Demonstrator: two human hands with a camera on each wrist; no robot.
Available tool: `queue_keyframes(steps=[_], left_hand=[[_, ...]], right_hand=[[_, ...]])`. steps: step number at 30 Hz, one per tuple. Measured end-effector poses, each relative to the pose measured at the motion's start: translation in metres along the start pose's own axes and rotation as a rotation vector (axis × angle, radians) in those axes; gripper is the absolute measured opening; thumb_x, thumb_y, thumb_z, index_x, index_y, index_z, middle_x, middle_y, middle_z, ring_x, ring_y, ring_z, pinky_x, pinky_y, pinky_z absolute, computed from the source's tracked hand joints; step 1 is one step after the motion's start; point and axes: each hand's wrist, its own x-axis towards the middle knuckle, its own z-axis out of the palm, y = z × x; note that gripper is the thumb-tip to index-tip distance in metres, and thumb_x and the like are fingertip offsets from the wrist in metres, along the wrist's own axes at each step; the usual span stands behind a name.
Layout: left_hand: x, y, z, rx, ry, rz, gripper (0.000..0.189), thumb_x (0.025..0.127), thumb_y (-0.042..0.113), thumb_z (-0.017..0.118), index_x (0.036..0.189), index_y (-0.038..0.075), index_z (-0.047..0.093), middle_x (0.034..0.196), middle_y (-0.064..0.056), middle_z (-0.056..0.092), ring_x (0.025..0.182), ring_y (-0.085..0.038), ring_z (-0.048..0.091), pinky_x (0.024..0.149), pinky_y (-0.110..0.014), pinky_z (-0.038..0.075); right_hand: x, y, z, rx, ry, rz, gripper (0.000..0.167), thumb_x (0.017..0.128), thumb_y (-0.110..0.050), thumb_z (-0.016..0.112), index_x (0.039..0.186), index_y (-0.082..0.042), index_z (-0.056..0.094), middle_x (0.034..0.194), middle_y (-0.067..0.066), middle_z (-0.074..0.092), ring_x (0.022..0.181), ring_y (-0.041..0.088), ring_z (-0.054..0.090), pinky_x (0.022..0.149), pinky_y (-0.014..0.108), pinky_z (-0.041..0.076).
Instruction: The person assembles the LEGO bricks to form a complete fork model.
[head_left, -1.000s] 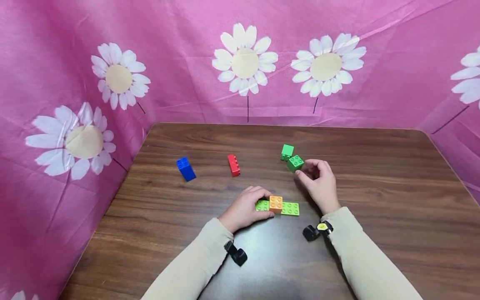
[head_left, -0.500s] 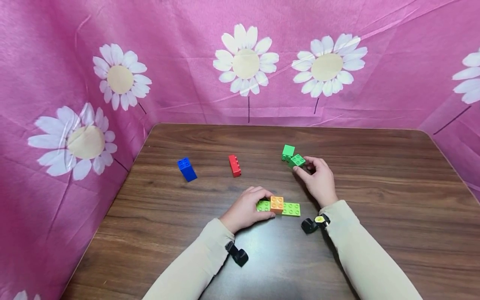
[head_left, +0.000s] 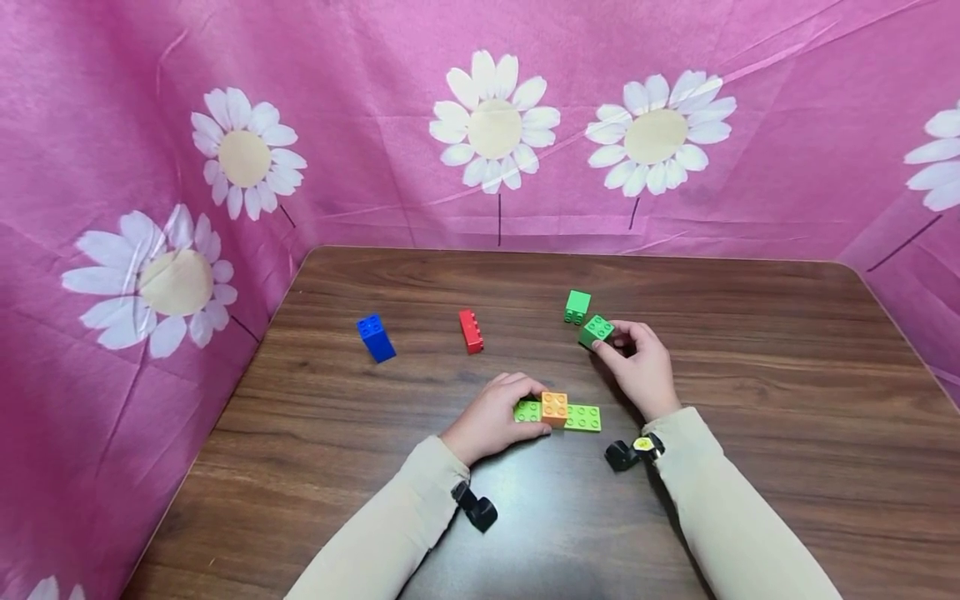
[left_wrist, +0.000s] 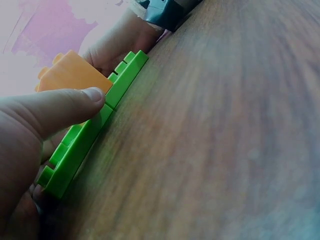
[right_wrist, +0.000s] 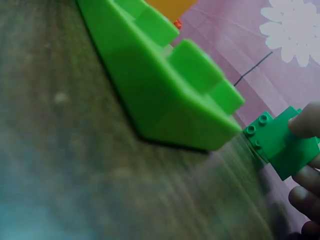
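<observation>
My left hand (head_left: 497,419) holds a low assembly of toy building bricks by its left part. An orange brick (head_left: 554,408) sits on top, over the seam between two thin light green bricks (left_wrist: 75,150) set end to end. In the left wrist view the thumb lies along the orange brick's side. Farther back, my right hand (head_left: 640,365) pinches a dark green brick (head_left: 597,330) between thumb and fingers, its studs facing up. Just behind it a second green brick (head_left: 577,305) lies on its side, studs toward me.
On the wooden table (head_left: 787,400), a tall blue brick (head_left: 376,338) and a red brick (head_left: 471,332) lying on its side are left of the green bricks. A pink flowered cloth (head_left: 375,125) hangs behind the table's far edge.
The right hand first moved slightly away with the green brick, then back toward me. A gap now shows between the two green bricks. The left hand has stayed in place.
</observation>
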Motion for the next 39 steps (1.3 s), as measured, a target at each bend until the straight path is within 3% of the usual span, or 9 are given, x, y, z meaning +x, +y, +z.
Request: queue_keyframes(steps=[26, 39], left_hand=[[-0.001, -0.001, -0.002, 0.02, 0.022, 0.01, 0.038, 0.081, 0.027, 0.085, 0.114, 0.015, 0.069, 0.111, 0.006, 0.067, 0.11, -0.015, 0.056, 0.1, -0.031, 0.043], [0.0, 0.002, 0.0, -0.001, 0.011, 0.006, 0.038, 0.081, 0.026, 0.085, 0.114, 0.015, 0.069, 0.111, 0.005, 0.067, 0.11, -0.015, 0.055, 0.1, -0.031, 0.044]], right_hand=[[-0.033, -0.005, -0.01, -0.021, -0.12, -0.08, 0.031, 0.089, -0.016, 0.075, 0.117, -0.008, 0.068, 0.103, 0.007, 0.063, 0.093, 0.018, 0.056, 0.078, 0.025, 0.043], [-0.055, -0.002, -0.019, 0.031, -0.169, -0.137, 0.027, 0.089, -0.011, 0.074, 0.116, -0.01, 0.069, 0.103, 0.005, 0.063, 0.094, 0.016, 0.054, 0.08, 0.022, 0.041]])
